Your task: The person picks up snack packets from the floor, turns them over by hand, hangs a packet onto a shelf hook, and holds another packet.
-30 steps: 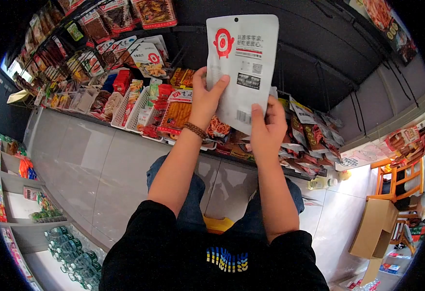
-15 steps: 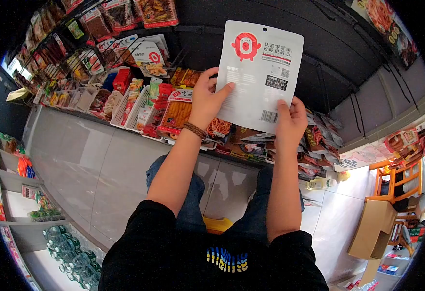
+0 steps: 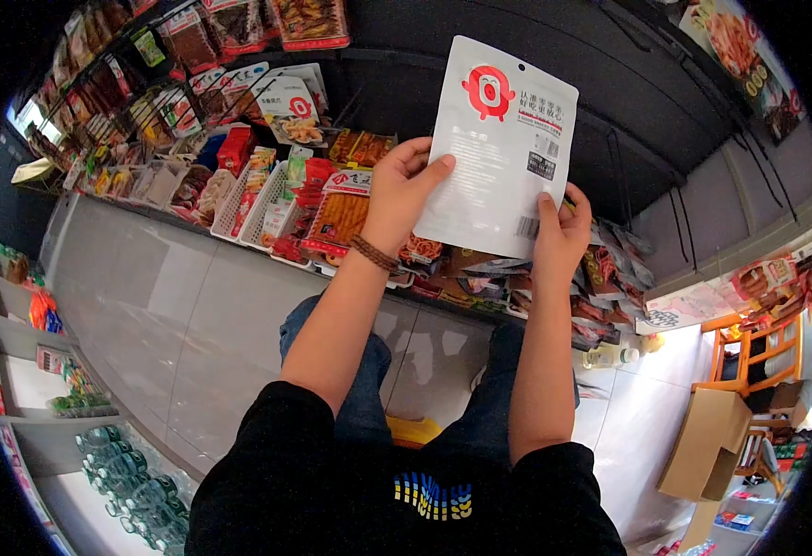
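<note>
A flat white snack pouch (image 3: 494, 162) with a red cartoon figure, small print and a barcode faces me, held up between both hands. My left hand (image 3: 408, 190) grips its left edge, thumb on the printed side and fingers behind. On the lower right edge my right hand (image 3: 560, 232) pinches it the same way, thumb in front. The fingers behind the pouch are partly hidden. Below and behind the pouch, a pack of orange-brown snack sticks (image 3: 339, 215) lies on the low shelf near my left wrist.
White plastic baskets (image 3: 256, 221) of packets line the low shelf, with more white pouches (image 3: 287, 104) standing behind. Dark packets (image 3: 600, 269) hang or lie at right. Bottled water packs (image 3: 132, 482) stand lower left; a cardboard box (image 3: 702, 445) and wooden chair (image 3: 758, 352) are at right.
The pouch has turned slightly, its right side swinging away and its top tilting to the right. Both hands keep their hold, and the right hand has shifted slightly right.
</note>
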Motion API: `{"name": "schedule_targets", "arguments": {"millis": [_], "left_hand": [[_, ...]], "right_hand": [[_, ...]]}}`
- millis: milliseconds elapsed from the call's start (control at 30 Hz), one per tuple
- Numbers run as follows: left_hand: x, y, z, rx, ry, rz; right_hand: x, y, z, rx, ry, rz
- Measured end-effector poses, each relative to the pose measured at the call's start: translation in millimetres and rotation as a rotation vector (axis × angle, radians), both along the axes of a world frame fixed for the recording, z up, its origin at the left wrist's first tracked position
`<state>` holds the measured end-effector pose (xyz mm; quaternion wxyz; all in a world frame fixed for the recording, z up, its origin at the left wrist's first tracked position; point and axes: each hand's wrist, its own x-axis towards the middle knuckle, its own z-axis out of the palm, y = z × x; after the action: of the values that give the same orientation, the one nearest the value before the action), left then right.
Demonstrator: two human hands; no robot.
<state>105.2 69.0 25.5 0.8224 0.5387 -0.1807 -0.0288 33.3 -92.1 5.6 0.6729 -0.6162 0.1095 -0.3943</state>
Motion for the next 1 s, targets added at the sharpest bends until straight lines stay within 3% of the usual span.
{"name": "schedule_targets", "arguments": {"millis": [233,667,900,1000], "left_hand": [[-8,1,6,-0.008,0.033,-0.014],[-35,-7,22,0.034,-0.049,-0.134],[-47,-10,23,0.068,-0.265,-0.293],[-53,-12,25,0.200,-0.433,-0.224]], "right_hand": [[-6,8,7,-0.172,0.175,0.039],[-2,4,-2,-0.333,0.126,0.037],[1,2,-9,-0.078,0.034,0.211],[0,4,-10,0.010,-0.004,0.274]]}}
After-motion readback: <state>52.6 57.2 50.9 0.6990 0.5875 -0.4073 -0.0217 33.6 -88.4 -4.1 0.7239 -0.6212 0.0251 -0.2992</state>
